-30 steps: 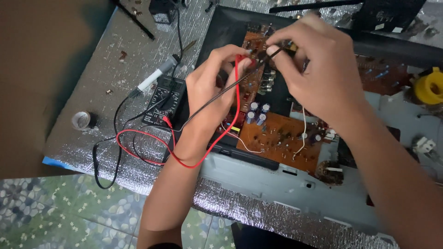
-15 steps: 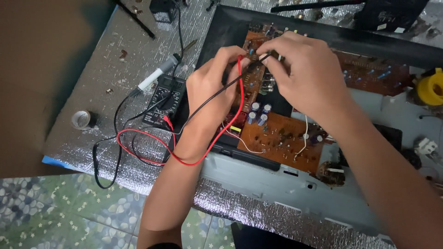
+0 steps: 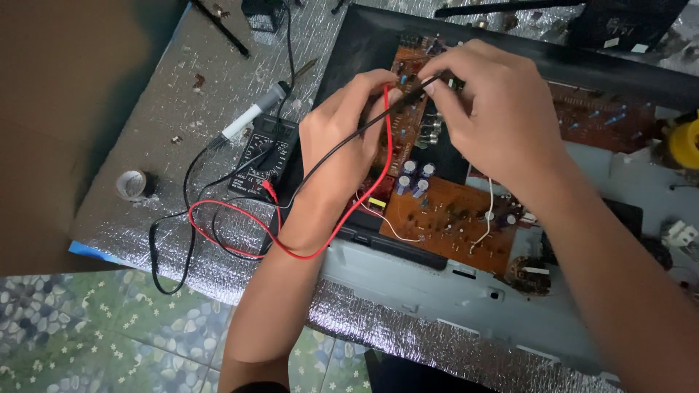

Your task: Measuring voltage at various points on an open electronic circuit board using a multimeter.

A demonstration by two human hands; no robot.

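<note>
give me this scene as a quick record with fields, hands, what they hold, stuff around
left hand: pinches red probe lead, tip on the circuit board
right hand: pinches black probe lead at the same spot
circuit board: brown, sits inside an open dark chassis
multimeter: black, left of the left hand, both leads run to it
soldering iron: lies above the multimeter
tape roll: near the left edge
surface: silver foil mat

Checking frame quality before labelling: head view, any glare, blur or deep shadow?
Head view: mostly sharp; soft daylight, foil mat shows dull sheen, no blown glare. Left hand and right hand are slightly soft, and hide the probe tips on the brown circuit board. Top-left corner falls into dark shadow.
</note>
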